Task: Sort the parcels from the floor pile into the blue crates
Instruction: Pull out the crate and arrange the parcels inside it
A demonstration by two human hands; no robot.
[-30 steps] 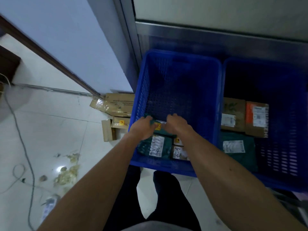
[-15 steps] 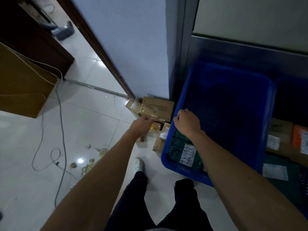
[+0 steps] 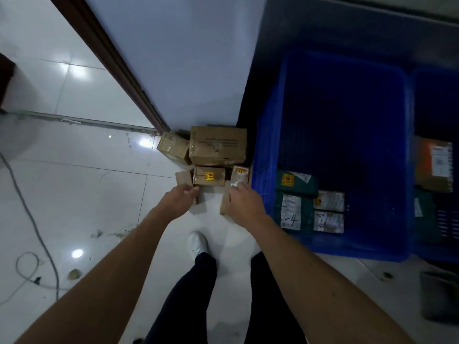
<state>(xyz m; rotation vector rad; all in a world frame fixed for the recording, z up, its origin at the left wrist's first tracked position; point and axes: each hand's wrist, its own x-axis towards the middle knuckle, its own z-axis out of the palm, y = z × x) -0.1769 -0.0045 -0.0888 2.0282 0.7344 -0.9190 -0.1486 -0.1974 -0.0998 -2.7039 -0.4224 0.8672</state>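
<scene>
Both my arms reach down toward the parcel pile on the floor point(image 3: 74, 184), in the corner where the wall meets the blue crate point(image 3: 268, 150).

My left hand point(image 3: 180, 199) is at the left edge of the pile, fingers point(image 3: 192, 192) curled toward a small brown carton point(image 3: 183, 178); whether they grip it I cannot tell. My right hand point(image 3: 244, 203) lies over a flat brown parcel point(image 3: 224, 203) standing on edge just beside the crate wall, fingertips touching a white-labelled parcel point(image 3: 239, 173); its fingers are drawn loosely together, and the frame does not show a firm grip.

Behind the hands the pile holds a small box with a yellow sticker point(image 3: 209, 175), a large taped carton point(image 3: 218, 145) against the wall, and a smaller taped box point(image 3: 172, 146) to the left of that one.

Inside the crate, at its near left corner: a green parcel with a yellow sticker point(image 3: 295, 180), a green parcel marked "-4" point(image 3: 290, 212), and two small white-labelled parcels point(image 3: 328, 201) beside them. A second crate point(image 3: 432, 78) stands to the right, holding an orange-labelled carton point(image 3: 434, 163).

A grey cable point(image 3: 32, 219) runs across the floor tiles on the left.
</scene>
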